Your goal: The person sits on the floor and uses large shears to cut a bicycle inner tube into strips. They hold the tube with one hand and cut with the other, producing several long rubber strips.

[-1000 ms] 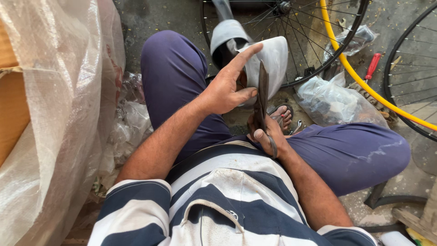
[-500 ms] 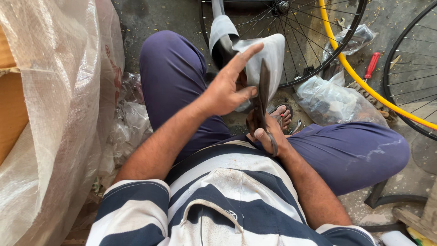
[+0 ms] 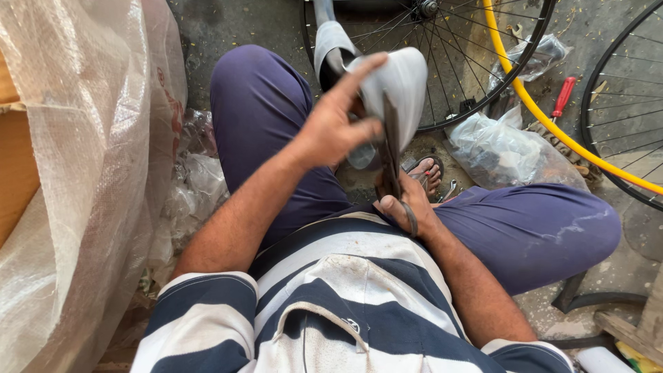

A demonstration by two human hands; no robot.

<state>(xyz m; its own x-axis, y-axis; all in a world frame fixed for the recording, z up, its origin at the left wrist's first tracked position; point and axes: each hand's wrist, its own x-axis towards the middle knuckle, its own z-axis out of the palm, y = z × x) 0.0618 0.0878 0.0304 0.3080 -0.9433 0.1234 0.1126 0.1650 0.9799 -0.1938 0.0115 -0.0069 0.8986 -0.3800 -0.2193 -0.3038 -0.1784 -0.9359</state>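
Note:
I sit with knees apart in dark blue trousers and a striped shirt. My left hand (image 3: pixel 336 124) grips a grey-white curved cover (image 3: pixel 404 86) that looks like a bicycle saddle or mudguard piece, thumb and fingers wrapped over its edge. My right hand (image 3: pixel 409 207) is closed on a dark strip of rubber (image 3: pixel 391 148) that stands up edge-on against the grey piece, with a loop of it hanging below my fingers. Both hands are close together above my lap.
A spoked bicycle wheel (image 3: pixel 469 62) lies ahead, crossed by a yellow tube (image 3: pixel 552 117). Another wheel (image 3: pixel 621 110) is at right. A red-handled tool (image 3: pixel 563 97) and clear plastic bag (image 3: pixel 504 155) lie on the floor. A large woven sack (image 3: pixel 76 173) stands at left. My sandalled foot (image 3: pixel 427 173) shows.
The hands and the grey piece stay in nearly the same place. My left thumb has shifted slightly along the grey piece's edge, and the view has moved a little closer.

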